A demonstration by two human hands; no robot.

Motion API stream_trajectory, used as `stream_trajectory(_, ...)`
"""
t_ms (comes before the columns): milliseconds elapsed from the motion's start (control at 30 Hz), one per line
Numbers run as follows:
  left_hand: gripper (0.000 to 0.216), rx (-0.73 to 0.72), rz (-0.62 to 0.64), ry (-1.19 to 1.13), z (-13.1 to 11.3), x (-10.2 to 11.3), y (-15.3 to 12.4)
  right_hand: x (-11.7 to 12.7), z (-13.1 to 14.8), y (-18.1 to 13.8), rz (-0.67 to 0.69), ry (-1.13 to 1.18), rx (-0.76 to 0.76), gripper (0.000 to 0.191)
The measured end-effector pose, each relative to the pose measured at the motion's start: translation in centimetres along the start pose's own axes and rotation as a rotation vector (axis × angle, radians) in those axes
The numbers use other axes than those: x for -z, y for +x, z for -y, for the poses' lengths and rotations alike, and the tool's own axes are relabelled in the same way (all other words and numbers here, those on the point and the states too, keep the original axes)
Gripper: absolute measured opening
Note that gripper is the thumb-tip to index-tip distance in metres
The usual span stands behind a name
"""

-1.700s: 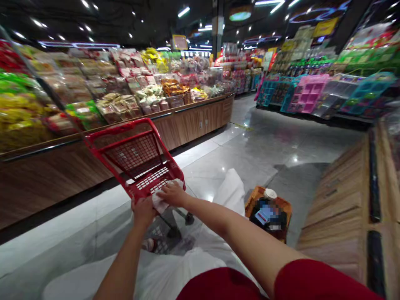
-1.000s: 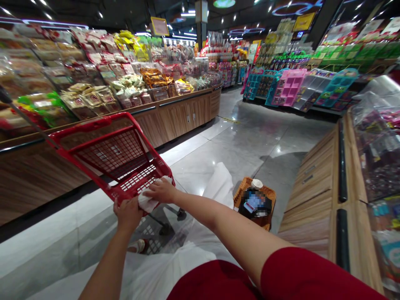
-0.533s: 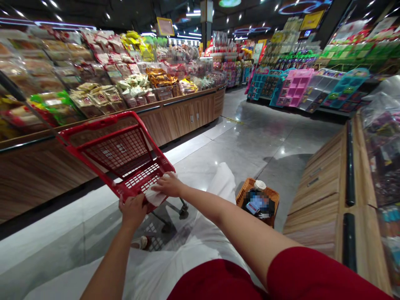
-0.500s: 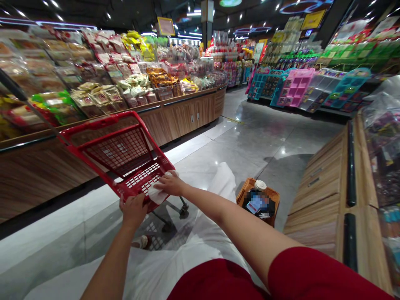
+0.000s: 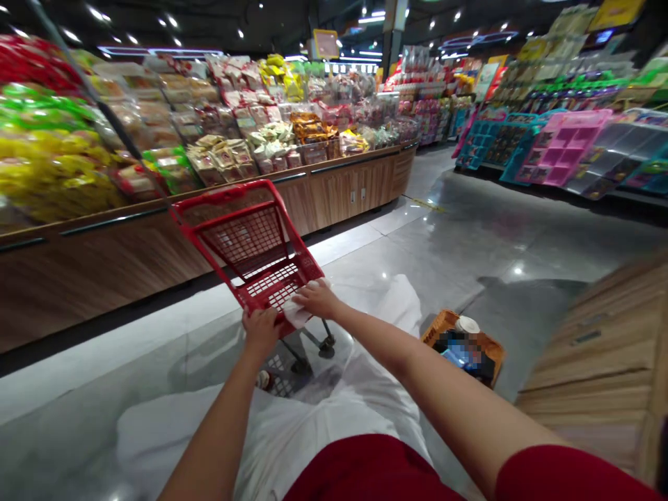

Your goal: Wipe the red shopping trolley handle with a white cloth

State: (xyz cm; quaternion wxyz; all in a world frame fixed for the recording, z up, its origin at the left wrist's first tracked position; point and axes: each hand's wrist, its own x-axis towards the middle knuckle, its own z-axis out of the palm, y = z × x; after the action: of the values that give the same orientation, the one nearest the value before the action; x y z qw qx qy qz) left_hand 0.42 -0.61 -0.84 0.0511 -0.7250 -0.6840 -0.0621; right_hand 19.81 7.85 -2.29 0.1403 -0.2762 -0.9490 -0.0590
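A red shopping cart (image 5: 243,233) with a plastic lattice basket stands in front of me. At its near edge, my left hand (image 5: 261,332) has its fingers wrapped over the red rim. My right hand (image 5: 317,299) presses a white cloth or tissue (image 5: 296,314) against the rim's right corner, its fingers closed over it. Part of the cloth hangs out below that hand. Under the basket the cart's dark wheels (image 5: 327,342) rest on the floor.
A wicker basket (image 5: 495,346) holding a white-lidded item and dark things sits on the floor to my right. Wooden counters with packaged snacks (image 5: 219,156) run along the left, and a wooden cabinet (image 5: 600,369) stands at right. Pink and blue racks (image 5: 566,146) stand further back.
My view has turned left, so cart, basket and shelves appear further right. Both hands stay on the cart's near rim, the right one still with the white cloth.
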Motion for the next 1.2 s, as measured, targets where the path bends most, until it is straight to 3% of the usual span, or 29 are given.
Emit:
stream_trajectory(133,0.018,0.032,-0.021,-0.075,-0.7,-0.2,-0.2,0.7,-2.2,-0.9,0.014,0.0,-0.029,0.032)
stream_trajectory(333,0.028,0.081,-0.071,-0.145,-1.2,-0.9,-0.2,-1.3,3.2,0.5,-0.008,0.043,-0.098,0.04)
stream_trajectory(400,0.029,0.068,-0.078,-0.152,-1.0,-0.9,-0.5,-1.7,3.7,0.7,-0.02,0.04,-0.078,0.038)
stream_trajectory(533,0.023,0.024,-0.068,-0.129,-0.2,-0.6,-1.1,-0.9,0.2,-0.1,0.008,-0.001,0.046,0.033)
stream_trajectory(667,0.02,0.025,-0.066,-0.133,-0.1,-0.6,-1.1,0.1,-3.0,-1.2,0.011,-0.019,0.062,0.034)
stream_trajectory(933,0.03,0.062,-0.11,-0.149,-0.8,-1.6,-0.6,-2.2,3.5,0.7,-0.041,0.007,-0.041,0.038)
stream_trajectory(1067,0.024,0.041,-0.062,-0.14,-0.3,-0.9,-1.0,-1.2,0.5,0.2,0.02,-0.003,0.07,0.032)
stream_trajectory(1200,0.019,0.029,-0.054,-0.152,-0.5,-0.5,-1.1,-0.1,-3.3,-1.2,0.036,-0.008,0.049,0.035)
